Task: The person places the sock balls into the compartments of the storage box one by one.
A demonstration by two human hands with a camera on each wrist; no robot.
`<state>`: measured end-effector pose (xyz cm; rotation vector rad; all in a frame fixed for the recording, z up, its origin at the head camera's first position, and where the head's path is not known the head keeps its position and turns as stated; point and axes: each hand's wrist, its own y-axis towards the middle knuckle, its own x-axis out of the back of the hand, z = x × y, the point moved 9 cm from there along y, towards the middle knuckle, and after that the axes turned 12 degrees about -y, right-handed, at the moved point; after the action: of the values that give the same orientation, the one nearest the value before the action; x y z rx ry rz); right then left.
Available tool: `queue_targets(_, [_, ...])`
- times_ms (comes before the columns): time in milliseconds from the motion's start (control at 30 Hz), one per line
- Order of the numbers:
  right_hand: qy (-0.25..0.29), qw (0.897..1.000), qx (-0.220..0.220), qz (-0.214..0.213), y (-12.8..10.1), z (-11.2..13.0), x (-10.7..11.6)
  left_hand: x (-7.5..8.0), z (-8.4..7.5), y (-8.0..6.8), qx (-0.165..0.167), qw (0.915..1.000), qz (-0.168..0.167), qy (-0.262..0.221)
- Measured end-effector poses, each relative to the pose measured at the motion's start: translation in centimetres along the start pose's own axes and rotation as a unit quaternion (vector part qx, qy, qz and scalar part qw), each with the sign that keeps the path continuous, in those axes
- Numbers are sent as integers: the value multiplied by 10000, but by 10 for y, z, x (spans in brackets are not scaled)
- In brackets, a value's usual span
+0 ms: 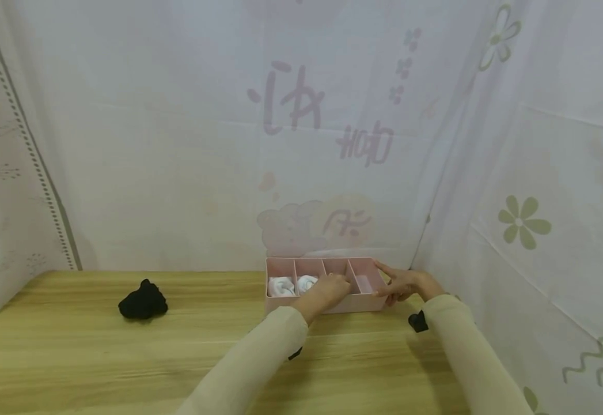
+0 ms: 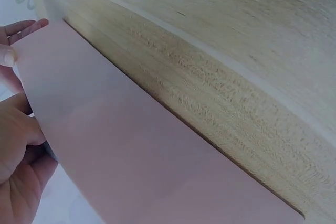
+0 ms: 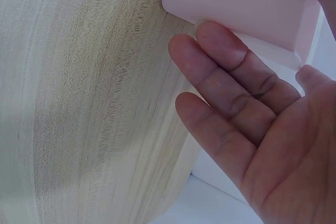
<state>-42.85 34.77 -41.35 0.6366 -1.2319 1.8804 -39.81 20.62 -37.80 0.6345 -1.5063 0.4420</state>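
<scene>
From the head view we see the pink four-compartment organizer box (image 1: 327, 283) on the wooden table (image 1: 125, 357), between both hands. Our left hand (image 1: 329, 291) curls over its front wall; what the fingertips do is hidden. Our right hand (image 1: 402, 283), fingers straight and spread, presses the box's right end, which the right wrist view confirms. We count two white rolled socks (image 1: 293, 285) inside, left of our left hand, and one black bundle (image 1: 143, 301) far left.
</scene>
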Motion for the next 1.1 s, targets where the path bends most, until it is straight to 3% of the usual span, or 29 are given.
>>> queue_targets(133, [-39, 10000, 62, 45, 1, 6, -3, -3, 2, -6, -45, 9998, 116, -165])
queue_targets(300, [-118, 9998, 80, 105, 2, 9, -5, -2, 6, -16, -175, 9934, -92, -1128])
queue_targets(467, [-173, 9998, 76, 94, 3, 8, -8, -1, 12, -29, -169, 9734, -485, -2232])
queue_targets(700, [-136, 9998, 120, 88, 2, 4, -10, 15, 17, -53, -534, 9460, -1230, -2952])
queue_targets(800, [-144, 9998, 123, 41, 0, 1, -7, 28, 22, -70, -697, 9368, -1521, -3072])
queue_targets(933, [-123, 9998, 131, 14, -2, -2, -5, 43, 42, -101, -711, 9197, -2192, -3178])
queue_targets(1000, [-159, 9997, 187, 8, -3, -1, -4, 48, 57, -119, -585, 9088, -2437, -3335])
queue_targets(1100, [-125, 9997, 185, 23, -4, 1, -3, 51, 80, -146, -333, 8946, -2506, -3685])
